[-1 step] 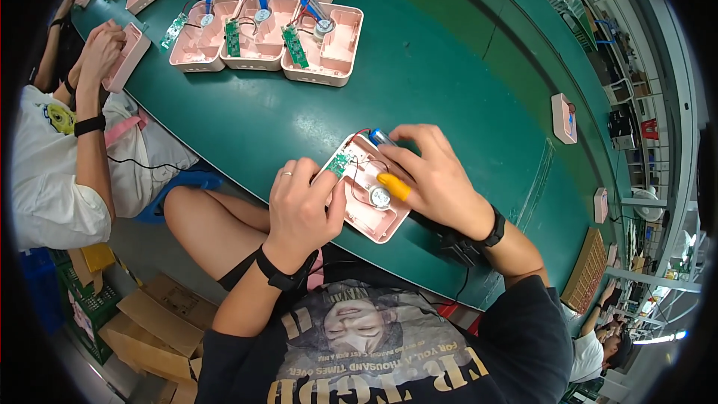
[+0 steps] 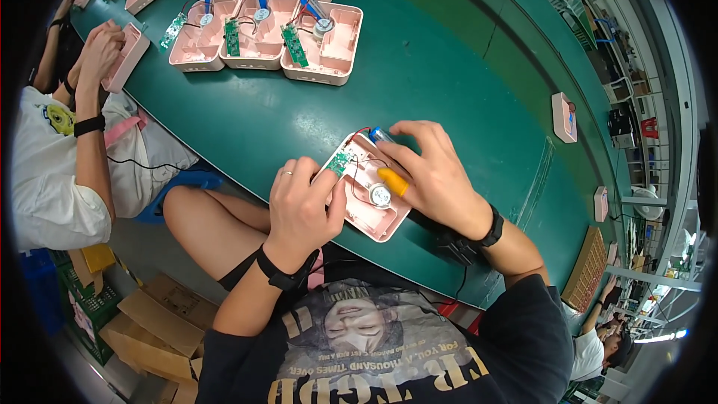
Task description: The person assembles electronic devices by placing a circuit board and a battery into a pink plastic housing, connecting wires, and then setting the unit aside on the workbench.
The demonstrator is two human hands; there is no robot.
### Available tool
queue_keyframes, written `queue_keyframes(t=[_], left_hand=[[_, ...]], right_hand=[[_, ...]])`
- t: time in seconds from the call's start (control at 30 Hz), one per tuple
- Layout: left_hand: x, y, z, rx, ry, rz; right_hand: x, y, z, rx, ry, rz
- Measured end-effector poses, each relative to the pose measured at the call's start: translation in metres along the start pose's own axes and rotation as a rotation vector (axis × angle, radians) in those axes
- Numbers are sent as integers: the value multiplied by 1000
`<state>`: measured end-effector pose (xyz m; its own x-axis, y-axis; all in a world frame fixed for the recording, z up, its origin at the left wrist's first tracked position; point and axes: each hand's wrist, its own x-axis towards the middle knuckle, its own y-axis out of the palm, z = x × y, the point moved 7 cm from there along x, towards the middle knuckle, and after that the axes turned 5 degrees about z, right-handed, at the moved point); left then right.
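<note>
Pink case [image 2: 364,219] lying near worktop's [image 2: 464,90] front edge, holding silver disc [image 2: 380,195]. Left hand [image 2: 305,202] touching green board [image 2: 342,161]; cannot tell if fingers pinching. Right hand [image 2: 437,176] hovering by blue cylinder [image 2: 375,135], fingers spread.

Case [image 2: 364,215]: pale pink throughout, matched by the other cases [image 2: 341,45]. Board [image 2: 341,162]: green, flecked with lighter spots. Disc [image 2: 380,195]: silver, with dark printed marks. Battery [image 2: 375,135]: blue at its end. Wires [image 2: 358,132]: red and black. Finger cot [image 2: 392,180]: yellow-orange. Wristbands [image 2: 280,270]: black. Ring [image 2: 287,173]: silver-toned. Table [image 2: 441,67]: deep green, crossed by paler scuff lines at right. Wearer's shirt [image 2: 523,337]: black, printed with gold lettering and a greyish picture. Neighbour's shirt [image 2: 71,202]: white, bearing a yellow-green motif [image 2: 58,118]. Stool [image 2: 161,198]: bright blue. Cartons [image 2: 161,310]: plain brown. Crate [image 2: 84,316]: dark green.
</note>
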<state>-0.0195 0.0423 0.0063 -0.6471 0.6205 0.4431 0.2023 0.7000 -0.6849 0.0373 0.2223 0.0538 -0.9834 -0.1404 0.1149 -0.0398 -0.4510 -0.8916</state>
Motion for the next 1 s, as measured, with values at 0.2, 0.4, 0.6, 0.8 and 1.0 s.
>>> queue_keyframes(t=[0.2,0.4,0.6,0.8,1.0], left_hand=[[2,0,3,1,-13,-5],[-1,-1,1,-7,-41,-23],[-7,-8,18,-258,-183,-89],[-14,-9,32,-456,-270,-129],[-18,-6,28,-397,-187,-148]], right_hand=[[6,11,16,-203,-7,42],[-5,18,28,-43,7,102],[-35,3,-32,789,291,-288],[-64,63,-41,1528,593,60],[-76,87,-28,1663,526,101]])
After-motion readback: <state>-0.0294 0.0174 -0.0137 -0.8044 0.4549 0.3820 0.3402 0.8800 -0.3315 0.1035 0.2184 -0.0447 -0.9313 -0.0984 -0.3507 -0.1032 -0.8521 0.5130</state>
